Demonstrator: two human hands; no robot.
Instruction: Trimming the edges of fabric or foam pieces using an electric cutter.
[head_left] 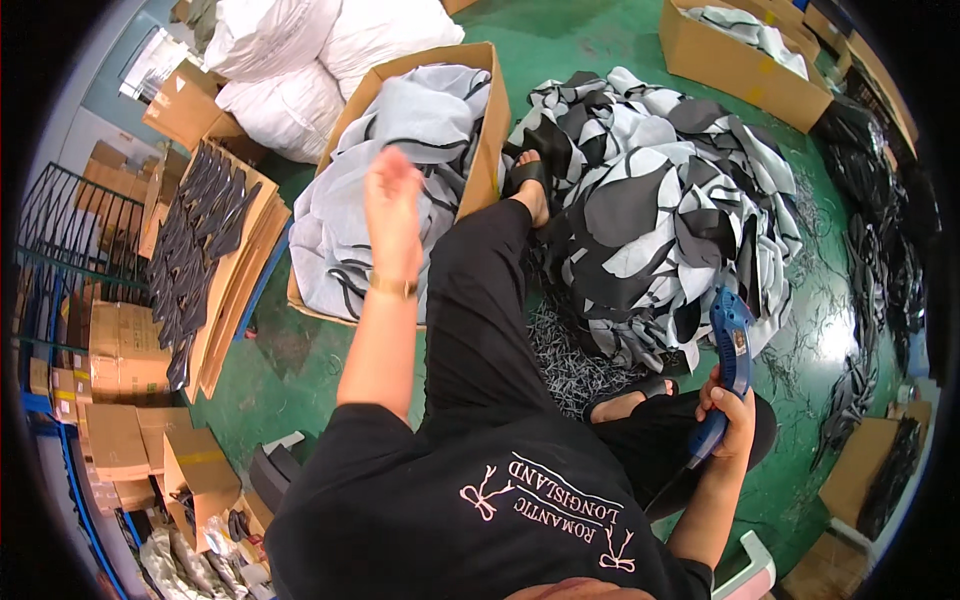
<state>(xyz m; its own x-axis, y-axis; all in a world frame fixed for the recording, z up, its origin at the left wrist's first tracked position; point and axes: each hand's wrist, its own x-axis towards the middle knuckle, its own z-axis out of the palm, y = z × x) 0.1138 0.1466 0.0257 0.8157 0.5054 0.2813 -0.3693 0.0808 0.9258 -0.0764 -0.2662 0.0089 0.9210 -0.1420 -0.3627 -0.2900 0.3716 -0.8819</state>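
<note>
My right hand [728,412] is closed around the handle of a blue handheld power tool [734,335], with a cord running from its lower end. Its head reaches over the edge of a big heap of black and light-grey fabric pieces [650,215] on the floor. My left hand [393,190] hovers over a cardboard box [488,130] at my left knee. Light-grey cloth with dark edges [335,205] fills this box and spills over its near side. Motion smears the left fingers, and nothing clearly shows in them.
Thin dark scraps [575,360] litter the green floor between my feet. Dark cut pieces [205,215] lie on stacked cardboard at left. White sacks [300,70] stand behind the box. Another carton with cloth [745,70] is at far right; black plastic bags [865,160] line the right side.
</note>
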